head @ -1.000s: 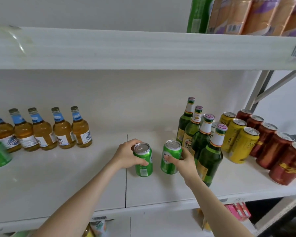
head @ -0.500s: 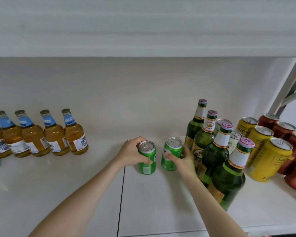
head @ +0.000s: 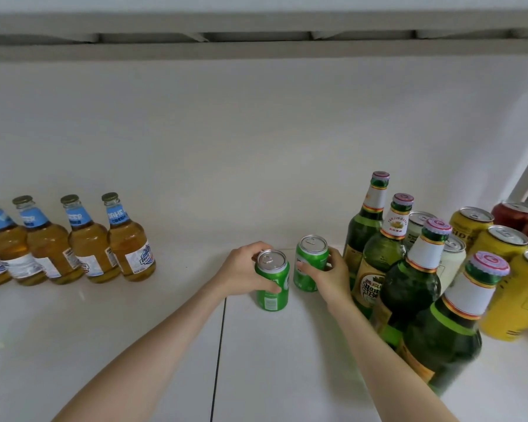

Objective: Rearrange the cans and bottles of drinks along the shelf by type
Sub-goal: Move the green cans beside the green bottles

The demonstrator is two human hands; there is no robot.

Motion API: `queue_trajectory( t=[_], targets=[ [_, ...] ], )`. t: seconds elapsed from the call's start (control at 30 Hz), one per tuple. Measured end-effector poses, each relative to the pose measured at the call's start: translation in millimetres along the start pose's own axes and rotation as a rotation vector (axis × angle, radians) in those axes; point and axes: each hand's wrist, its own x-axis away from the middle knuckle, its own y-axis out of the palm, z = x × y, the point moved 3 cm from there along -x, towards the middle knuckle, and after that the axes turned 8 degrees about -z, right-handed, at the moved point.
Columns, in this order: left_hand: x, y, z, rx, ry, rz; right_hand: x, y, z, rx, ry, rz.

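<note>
Gripping 2 green cans mid-shelf [head: 134, 345]: left hand [head: 241, 271] curls its fingers round left can [head: 272, 287], right hand [head: 329, 275] round right can [head: 310, 266]. Both upright. Probably rigid, slick, heavy if full; hold mid-wall, clear of bottles [head: 409, 284].

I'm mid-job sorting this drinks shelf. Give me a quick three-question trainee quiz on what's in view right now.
1. True or false: the left hand grips a bottle.
2. The right hand grips: A an amber bottle, B a green can, C a red can?
3. How many tall green bottles stand to the right of the hands?
Key: 1 false; 2 B; 3 four.
</note>
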Motion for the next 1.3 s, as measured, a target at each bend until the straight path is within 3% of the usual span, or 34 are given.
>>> queue_trajectory(
  t=[0.47, 0.8, 1.3],
  targets=[
    [7.2, 6.5, -12.6, 0.107, 0.019, -0.033, 0.9, 1.5, 9.8, -0.057, 0.024, -0.029],
    [17.7, 35.8, -67.3, 0.188, -0.099, -0.049, 39.1, -13.4, 22.0, -0.095, 0.043, 0.061],
    [51.7, 72.2, -42.2, 0.140, -0.028, -0.029, 102.4, -4.4, 17.4, 0.007, -0.073, -0.167]
  ],
)
